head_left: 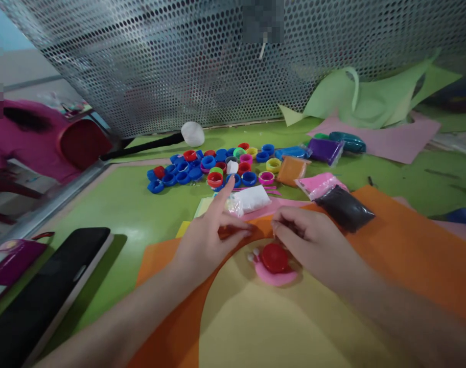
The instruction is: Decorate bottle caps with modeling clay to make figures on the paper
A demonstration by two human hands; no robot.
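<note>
Red cap on pink clay, orange sheet over yellow sheet, green table; mostly blue bottle caps at upper centre, black packet right of centre

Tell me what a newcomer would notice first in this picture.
Probably the left hand and right hand meeting at the curved edge of an orange sheet, with a red cap sitting on pink clay just below them. Behind, a bright cluster of bottle caps and clay packets lies on the green table before a perforated metal screen.
</note>
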